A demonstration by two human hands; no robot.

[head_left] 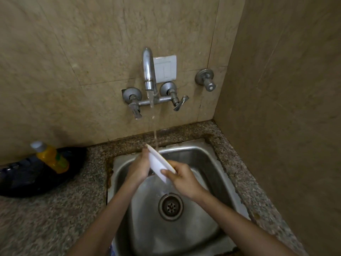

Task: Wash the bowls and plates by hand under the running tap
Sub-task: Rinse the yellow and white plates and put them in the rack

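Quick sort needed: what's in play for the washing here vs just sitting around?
In play:
- white plate, held on edge over the sink
- left hand and right hand, both gripping it
- tap, water running
- sink

Lying about:
- yellow bottle on the counter
- black bag under it
- wall switch
- spare valve

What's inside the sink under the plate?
The steel sink holds a round drain and running water. No other dishes show, though the arms, hands and white plate cover part of the bottom.
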